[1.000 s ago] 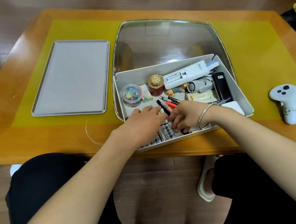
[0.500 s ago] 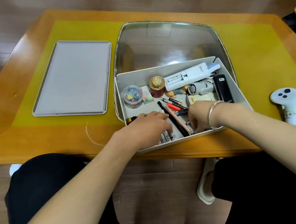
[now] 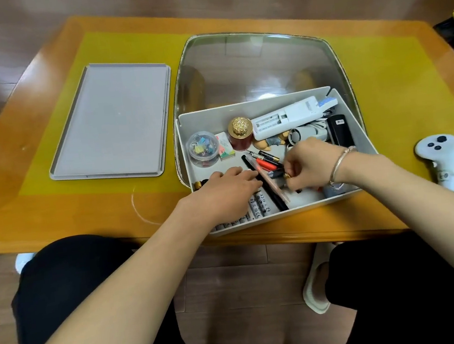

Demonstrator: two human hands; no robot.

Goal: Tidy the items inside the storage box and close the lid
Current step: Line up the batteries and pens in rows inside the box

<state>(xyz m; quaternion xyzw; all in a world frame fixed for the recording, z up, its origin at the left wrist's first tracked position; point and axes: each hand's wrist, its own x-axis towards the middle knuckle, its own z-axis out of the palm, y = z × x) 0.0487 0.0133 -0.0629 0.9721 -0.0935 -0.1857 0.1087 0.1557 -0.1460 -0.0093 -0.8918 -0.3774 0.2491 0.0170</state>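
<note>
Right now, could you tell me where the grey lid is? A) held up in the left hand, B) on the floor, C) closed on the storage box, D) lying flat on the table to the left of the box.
D: the grey lid lies flat on the table, left of the open storage box, while both hands reach inside the box.

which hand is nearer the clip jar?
Left. The left hand lies flat just in front of the clip jar, on the box's left side. The right hand is further right, past the pens.
</note>
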